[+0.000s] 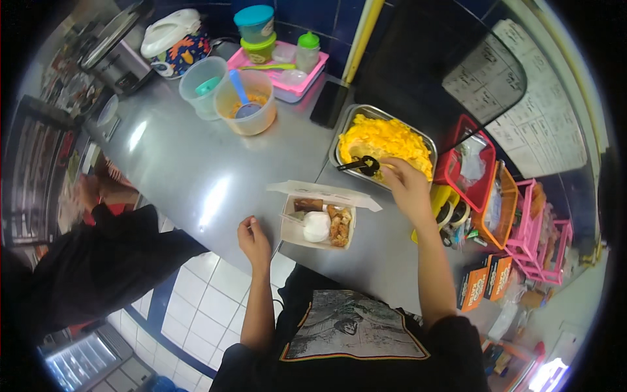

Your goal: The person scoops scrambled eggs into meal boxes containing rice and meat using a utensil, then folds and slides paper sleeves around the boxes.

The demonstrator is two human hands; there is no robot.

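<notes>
My right hand (408, 189) reaches over a metal tray (334, 155) of yellow scrambled egg (385, 138). Its fingers are bent together at a black spoon (360, 164) lying at the tray's near side; what they pinch is hidden. At the table's near edge is my left hand (255, 240), its fingers loosely curled with nothing visible in them. Between my hands stands a paper food box (287, 228) with its lid up. Inside are a white mound like rice (317, 226), browned fried pieces (339, 225) and a dark brown piece (308, 204).
Plastic tubs (245, 121), one with a blue-handled scoop, stand farther back beside a pink tray (307, 88) of containers. A phone (328, 103) lies near the egg tray. Red (467, 157) and orange baskets (501, 209) line the right. A person's dark sleeve (130, 242) shows at left.
</notes>
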